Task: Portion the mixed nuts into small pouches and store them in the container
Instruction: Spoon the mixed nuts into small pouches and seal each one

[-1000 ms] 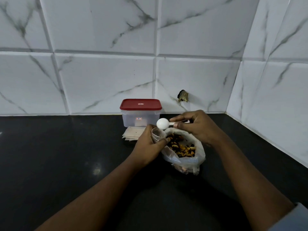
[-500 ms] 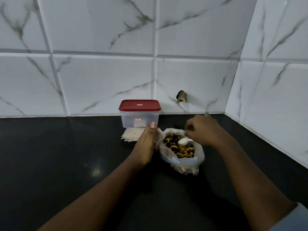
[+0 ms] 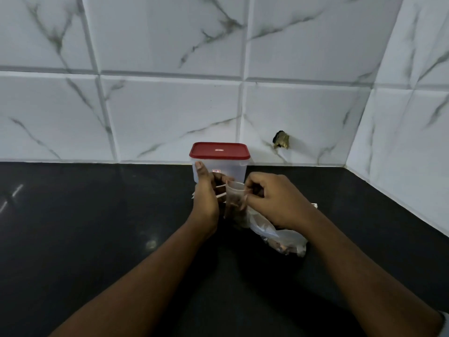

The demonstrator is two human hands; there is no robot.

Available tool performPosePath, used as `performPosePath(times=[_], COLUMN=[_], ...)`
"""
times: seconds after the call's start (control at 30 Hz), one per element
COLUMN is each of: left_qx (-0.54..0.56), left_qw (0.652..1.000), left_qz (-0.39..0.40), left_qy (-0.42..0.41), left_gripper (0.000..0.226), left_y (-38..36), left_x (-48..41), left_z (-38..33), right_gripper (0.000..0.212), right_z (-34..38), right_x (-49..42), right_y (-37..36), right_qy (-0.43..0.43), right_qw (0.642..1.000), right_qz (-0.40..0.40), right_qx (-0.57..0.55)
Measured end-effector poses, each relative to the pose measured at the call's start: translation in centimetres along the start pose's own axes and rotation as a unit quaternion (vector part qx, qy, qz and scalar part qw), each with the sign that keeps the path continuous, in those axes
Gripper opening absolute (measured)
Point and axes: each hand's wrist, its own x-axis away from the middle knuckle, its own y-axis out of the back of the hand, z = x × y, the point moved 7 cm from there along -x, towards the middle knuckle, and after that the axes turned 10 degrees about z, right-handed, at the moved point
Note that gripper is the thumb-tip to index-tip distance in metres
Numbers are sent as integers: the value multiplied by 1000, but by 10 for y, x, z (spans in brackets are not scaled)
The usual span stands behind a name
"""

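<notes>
**Desk:** What was at the centre?

**Photographer:** A small clear pouch (image 3: pixel 233 197), upright, held above the black countertop (image 3: pixel 97 239) between 2 bare hands. Brownish contents showed through its lower part. It was blurred, so whether its top was sealed could not be told.

**Desk:** And the hands?

**Photographer:** The left hand (image 3: pixel 206 198) gripped the pouch's left edge, with the fingers curled toward it and the thumb pointing up. The right hand (image 3: pixel 274 200) pinched the top right edge with its fingers bent tight.

**Desk:** What lay near them?

**Photographer:** A large clear bag of mixed nuts (image 3: pixel 281 237) lay slumped on the countertop, just under and to the near right of the right hand. Nuts were visible at its near end. A small white tip (image 3: pixel 314 205) stuck out past the right wrist, and what it belonged to could not be told.

**Desk:** The container?

**Photographer:** The translucent container (image 3: pixel 230 170) stood just beyond the hands, by the far wall, with its red lid (image 3: pixel 219 150) on. The left thumb overlapped its left side, but contact could not be confirmed.

**Desk:** Background?

**Photographer:** White marble-look tiles (image 3: pixel 170 113) covered the far and right walls, which met in a corner. A dark chipped hole (image 3: pixel 281 140) marked the far wall to the right of the container. A pale sleeve edge (image 3: pixel 444 324) showed at the near right corner.
</notes>
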Motion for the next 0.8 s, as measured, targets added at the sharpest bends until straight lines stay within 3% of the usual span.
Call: performPosePath(times=[0.13,0.2,0.3,0.47,0.6,0.8], left_qx=[24,31,10,-36,-46,-25], left_qw=[993,993,997,996,998,1000], left_qz=[-113,-110,-77,-68,-39,1], left_qy=[-35,-8,24,-34,-9,-6], left_gripper=[61,50,52,64,75,69], left_y=[37,43,41,50,44,35], left_x=[-1,-2,6,25,20,20], left_z=[-26,-31,-31,-16,-16,-10], right_gripper=[9,13,17,15,11,12], right_z=[1,3,10,13,16,20], right_x=[2,1,-1,5,1,5], right_y=[7,0,-22,6,-28,5], right_qy=[37,46,50,74,55,91], right_qw=[992,995,997,987,995,987], right_qz=[-47,-21,52,-93,75,-103], right_qx=[-115,-89,-1,-110,45,-86])
